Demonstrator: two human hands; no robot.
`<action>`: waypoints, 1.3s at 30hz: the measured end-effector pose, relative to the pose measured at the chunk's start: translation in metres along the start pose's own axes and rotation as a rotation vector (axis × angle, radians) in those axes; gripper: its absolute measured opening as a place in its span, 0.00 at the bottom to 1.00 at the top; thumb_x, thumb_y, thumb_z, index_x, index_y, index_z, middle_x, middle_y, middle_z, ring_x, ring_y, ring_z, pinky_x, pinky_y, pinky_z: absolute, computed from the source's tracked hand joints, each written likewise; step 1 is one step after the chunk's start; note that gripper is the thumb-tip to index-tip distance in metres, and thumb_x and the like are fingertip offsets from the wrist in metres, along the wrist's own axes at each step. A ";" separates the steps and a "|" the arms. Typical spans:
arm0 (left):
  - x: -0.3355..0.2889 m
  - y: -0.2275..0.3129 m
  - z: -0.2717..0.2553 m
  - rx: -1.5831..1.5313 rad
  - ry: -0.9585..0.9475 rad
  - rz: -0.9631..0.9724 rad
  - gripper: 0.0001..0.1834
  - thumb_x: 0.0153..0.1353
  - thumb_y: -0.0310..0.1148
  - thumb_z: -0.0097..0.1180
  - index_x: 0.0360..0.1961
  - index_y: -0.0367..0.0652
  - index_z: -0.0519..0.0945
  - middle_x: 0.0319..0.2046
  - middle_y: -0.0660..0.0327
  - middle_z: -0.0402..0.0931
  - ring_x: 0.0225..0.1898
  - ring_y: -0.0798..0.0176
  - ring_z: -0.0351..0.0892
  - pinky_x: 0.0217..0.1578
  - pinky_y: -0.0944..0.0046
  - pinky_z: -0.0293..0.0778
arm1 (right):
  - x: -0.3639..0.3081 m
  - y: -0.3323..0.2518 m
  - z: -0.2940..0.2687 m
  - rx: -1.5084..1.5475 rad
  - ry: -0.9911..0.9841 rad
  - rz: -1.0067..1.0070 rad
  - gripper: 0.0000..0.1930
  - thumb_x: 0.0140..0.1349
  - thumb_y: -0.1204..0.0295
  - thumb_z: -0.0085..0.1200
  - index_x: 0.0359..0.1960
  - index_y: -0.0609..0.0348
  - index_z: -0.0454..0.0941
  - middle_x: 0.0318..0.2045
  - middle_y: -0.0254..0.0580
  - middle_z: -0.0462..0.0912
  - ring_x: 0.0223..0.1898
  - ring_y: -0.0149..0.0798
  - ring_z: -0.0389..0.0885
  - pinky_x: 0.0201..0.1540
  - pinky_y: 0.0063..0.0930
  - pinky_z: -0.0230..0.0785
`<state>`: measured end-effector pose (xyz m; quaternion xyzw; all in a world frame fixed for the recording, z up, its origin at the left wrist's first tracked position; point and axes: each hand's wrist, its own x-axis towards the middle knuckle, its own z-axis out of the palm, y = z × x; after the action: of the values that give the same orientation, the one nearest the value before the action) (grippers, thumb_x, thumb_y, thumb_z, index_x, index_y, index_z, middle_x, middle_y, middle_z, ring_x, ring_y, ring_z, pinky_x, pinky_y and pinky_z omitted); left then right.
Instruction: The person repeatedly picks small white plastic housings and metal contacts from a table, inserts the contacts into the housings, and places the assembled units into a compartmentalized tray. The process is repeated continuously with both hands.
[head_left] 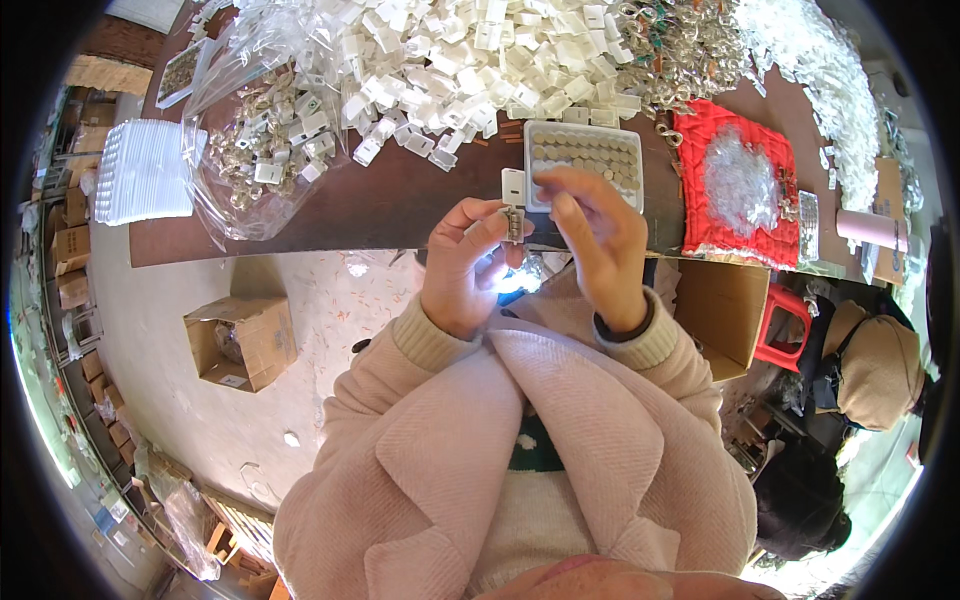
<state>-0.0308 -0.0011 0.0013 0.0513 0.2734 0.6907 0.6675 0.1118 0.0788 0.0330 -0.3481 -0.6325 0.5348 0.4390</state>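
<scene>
In front of my chest, my left hand (464,262) is closed around a small keychain light (514,222). This piece has a white flap (513,187) standing up and a silver, see-through lower part between thumb and fingers. Just to its right, my right hand (602,240) is raised over the near left corner of a white tray (640,180). Its thumb and index finger are bent and slightly apart, with nothing visible between them. Rows of round silver button cells (585,150) fill the tray. A bright light glows below my left hand.
White plastic cases (470,60) are heaped behind the tray. Metal key rings (690,50) lie beside them. A clear bag (265,150) of parts and stacked trays (150,170) sit left. A red cloth (700,180) lies right. Cardboard boxes (245,340) and a red stool (785,328) stand below.
</scene>
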 end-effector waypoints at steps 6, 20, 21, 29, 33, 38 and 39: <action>0.000 0.002 -0.004 -0.006 -0.052 -0.150 0.08 0.66 0.30 0.62 0.44 0.42 0.80 0.37 0.56 0.84 0.29 0.69 0.80 0.27 0.75 0.75 | 0.001 -0.001 0.001 0.190 -0.091 0.245 0.09 0.67 0.78 0.60 0.46 0.69 0.81 0.39 0.39 0.85 0.39 0.27 0.82 0.44 0.21 0.74; -0.007 -0.008 0.001 -0.121 0.050 -0.145 0.09 0.70 0.38 0.59 0.47 0.49 0.78 0.36 0.71 0.78 0.35 0.77 0.75 0.30 0.77 0.69 | -0.003 0.002 0.009 -0.124 -0.120 -0.493 0.14 0.50 0.90 0.59 0.39 0.65 0.83 0.44 0.46 0.84 0.47 0.46 0.84 0.50 0.36 0.77; -0.007 -0.008 -0.001 -0.145 -0.034 -0.129 0.08 0.70 0.38 0.59 0.46 0.50 0.78 0.36 0.71 0.77 0.35 0.77 0.74 0.30 0.78 0.69 | -0.004 0.000 0.007 -0.166 -0.132 -0.455 0.14 0.51 0.90 0.58 0.39 0.65 0.83 0.44 0.47 0.84 0.46 0.47 0.84 0.50 0.36 0.77; -0.013 -0.021 -0.005 -0.108 0.108 -0.052 0.04 0.71 0.35 0.57 0.41 0.50 0.76 0.37 0.70 0.77 0.32 0.77 0.71 0.31 0.76 0.70 | -0.007 0.010 0.000 -0.308 -0.154 -0.652 0.17 0.52 0.85 0.64 0.45 0.65 0.82 0.49 0.51 0.84 0.51 0.52 0.83 0.52 0.38 0.76; -0.003 -0.026 -0.004 -0.093 0.117 -0.160 0.06 0.71 0.36 0.58 0.43 0.48 0.78 0.33 0.72 0.77 0.28 0.81 0.69 0.23 0.81 0.64 | -0.019 0.011 -0.019 -0.365 -0.176 -0.593 0.21 0.52 0.81 0.67 0.51 0.62 0.82 0.54 0.50 0.83 0.53 0.52 0.82 0.54 0.40 0.74; -0.003 -0.028 0.004 0.054 -0.036 -0.135 0.05 0.69 0.32 0.60 0.41 0.45 0.79 0.31 0.65 0.79 0.24 0.79 0.68 0.16 0.80 0.57 | -0.040 0.011 -0.053 -0.368 -0.147 -0.399 0.18 0.55 0.81 0.65 0.48 0.61 0.84 0.50 0.49 0.85 0.48 0.51 0.83 0.51 0.39 0.76; -0.004 -0.028 0.005 0.078 0.004 -0.169 0.06 0.67 0.32 0.62 0.42 0.46 0.79 0.35 0.62 0.82 0.24 0.78 0.68 0.15 0.79 0.56 | -0.040 0.013 -0.068 -0.420 -0.067 -0.374 0.15 0.56 0.81 0.64 0.46 0.61 0.84 0.49 0.48 0.86 0.46 0.50 0.84 0.50 0.39 0.76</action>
<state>-0.0031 -0.0045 -0.0056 0.0525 0.3047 0.6211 0.7202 0.1892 0.0697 0.0155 -0.2909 -0.7969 0.3126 0.4273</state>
